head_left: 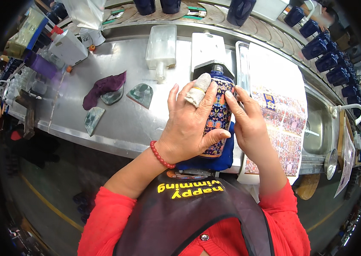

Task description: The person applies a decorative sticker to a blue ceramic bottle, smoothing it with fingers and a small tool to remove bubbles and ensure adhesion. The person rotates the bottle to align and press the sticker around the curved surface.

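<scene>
A dark blue bottle [219,109] covered in a colourful flower pattern lies on a blue cloth [230,155] at the counter's front edge, its neck pointing away. My left hand [187,123] grips its left side, the fingers stretched along it and the thumb across the front. On one of its fingertips is a pale cloth cover [199,88] tied with a yellow band. Against the bottle's right side, my right hand [251,123] presses its thumb and fingers. Just beyond the neck stands a white block-shaped holder [208,49].
Left on the metal counter [120,138] lie a purple cloth [103,89], several green scraper-like pieces [141,94] and a clear bottle [162,47]. At right are printed sheets [289,123], a metal tray [243,64] and a sink [317,123]. Blue bottles [240,10] stand on the conveyor [214,17] behind.
</scene>
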### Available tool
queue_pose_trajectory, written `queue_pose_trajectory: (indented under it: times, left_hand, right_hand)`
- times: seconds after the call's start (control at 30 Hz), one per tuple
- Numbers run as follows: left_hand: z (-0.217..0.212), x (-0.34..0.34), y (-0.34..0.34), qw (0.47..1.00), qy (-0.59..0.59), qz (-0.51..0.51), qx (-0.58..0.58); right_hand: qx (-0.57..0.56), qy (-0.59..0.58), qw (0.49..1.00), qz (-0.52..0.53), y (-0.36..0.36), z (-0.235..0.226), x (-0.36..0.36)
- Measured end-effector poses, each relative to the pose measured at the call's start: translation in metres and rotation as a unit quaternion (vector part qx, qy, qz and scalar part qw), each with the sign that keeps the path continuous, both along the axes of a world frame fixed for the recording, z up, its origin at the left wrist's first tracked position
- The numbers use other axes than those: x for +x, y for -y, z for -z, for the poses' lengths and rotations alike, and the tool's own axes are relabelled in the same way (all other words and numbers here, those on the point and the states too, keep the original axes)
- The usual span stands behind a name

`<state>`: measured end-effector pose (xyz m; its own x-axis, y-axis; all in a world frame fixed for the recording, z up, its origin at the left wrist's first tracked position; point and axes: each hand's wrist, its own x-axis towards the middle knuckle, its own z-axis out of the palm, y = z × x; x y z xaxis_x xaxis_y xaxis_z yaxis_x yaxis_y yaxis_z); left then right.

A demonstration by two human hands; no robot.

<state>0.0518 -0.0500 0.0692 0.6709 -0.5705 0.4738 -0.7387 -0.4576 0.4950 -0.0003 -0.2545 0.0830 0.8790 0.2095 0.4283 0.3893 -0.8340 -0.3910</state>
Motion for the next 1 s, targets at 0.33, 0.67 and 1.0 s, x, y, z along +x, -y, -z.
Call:
queue_pose_trajectory:
  times: [0.33, 0.67, 1.0]
  left_hand:
    - [-0.002, 0.007, 0.008, 0.999, 0.034, -0.008, 0.018]
    - [0.000, 0.012, 0.005, 1.000, 0.007, -0.006, 0.002]
    - [0.000, 0.010, 0.008, 1.000, 0.020, -0.013, 0.003]
  right_hand:
    - [0.001, -0.001, 1.000, 0.006, 0.004, 0.002, 0.009]
    - [-0.011, 0.001, 1.000, 0.015, 0.002, -0.002, 0.014]
    - [-0.021, 0.021, 0.999, 0.014, 0.001, -0.003, 0.015]
